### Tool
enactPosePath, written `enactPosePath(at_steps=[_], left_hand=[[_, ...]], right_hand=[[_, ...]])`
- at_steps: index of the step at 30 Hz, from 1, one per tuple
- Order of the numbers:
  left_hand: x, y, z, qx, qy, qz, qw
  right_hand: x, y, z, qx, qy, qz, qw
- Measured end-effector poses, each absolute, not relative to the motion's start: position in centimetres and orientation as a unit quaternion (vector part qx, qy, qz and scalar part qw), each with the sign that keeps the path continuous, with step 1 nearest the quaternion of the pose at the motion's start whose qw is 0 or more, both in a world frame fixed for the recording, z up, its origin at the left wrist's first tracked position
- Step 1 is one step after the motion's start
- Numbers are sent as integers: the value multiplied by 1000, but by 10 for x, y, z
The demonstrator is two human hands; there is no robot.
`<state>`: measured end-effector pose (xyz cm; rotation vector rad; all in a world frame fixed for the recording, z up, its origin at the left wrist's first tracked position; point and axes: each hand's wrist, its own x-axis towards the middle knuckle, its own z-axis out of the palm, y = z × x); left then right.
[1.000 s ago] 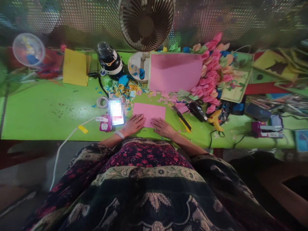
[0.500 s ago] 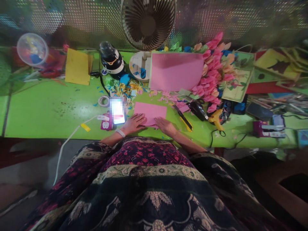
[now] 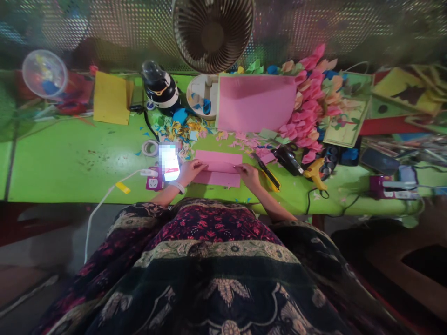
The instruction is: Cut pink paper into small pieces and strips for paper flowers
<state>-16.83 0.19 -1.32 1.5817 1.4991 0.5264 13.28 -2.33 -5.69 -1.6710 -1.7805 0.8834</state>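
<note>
A pink paper sheet (image 3: 218, 167) lies on the green table (image 3: 70, 163) right in front of me, with a crease line across its middle. My left hand (image 3: 190, 170) pinches the sheet's left edge at the crease. At the right edge of the same fold, my right hand (image 3: 248, 174) grips the paper. A lit phone (image 3: 169, 162) sits just left of my left hand.
A yellow-black utility knife (image 3: 267, 172) lies right of my right hand, then a black stapler (image 3: 287, 161) and a yellow glue gun (image 3: 315, 173). Behind stand a large pink sheet (image 3: 256, 103), a fan (image 3: 213, 32), pink paper flowers (image 3: 309, 111) and paper scraps (image 3: 178, 130).
Both hands moved from lying flat on the sheet's near edge to its sides. The near half of the pink sheet now shows a fold across the middle.
</note>
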Motion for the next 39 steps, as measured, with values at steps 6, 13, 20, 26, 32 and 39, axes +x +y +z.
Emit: enactPosePath(at_steps=[6,13,20,26,32,39], left_hand=[[-162,0,-9,618,656,194,388],[-157,-1,-17,653,698,82,283],[-153,-18,-29,826,516,114,195],[-139,-35,-39,892,398,59,207],[-139,-33,-41,888,408,67,203],[-133,-21,-43,875,433,68,207]], right_hand=[[127,-19,-55,-677,-625,299,249],[122,-23,-54,-713,-620,260,199],[118,-23,-54,-723,-624,232,184],[118,-25,-54,-729,-622,230,170],[121,-21,-59,-730,-622,228,167],[121,-8,-61,-719,-652,189,149]])
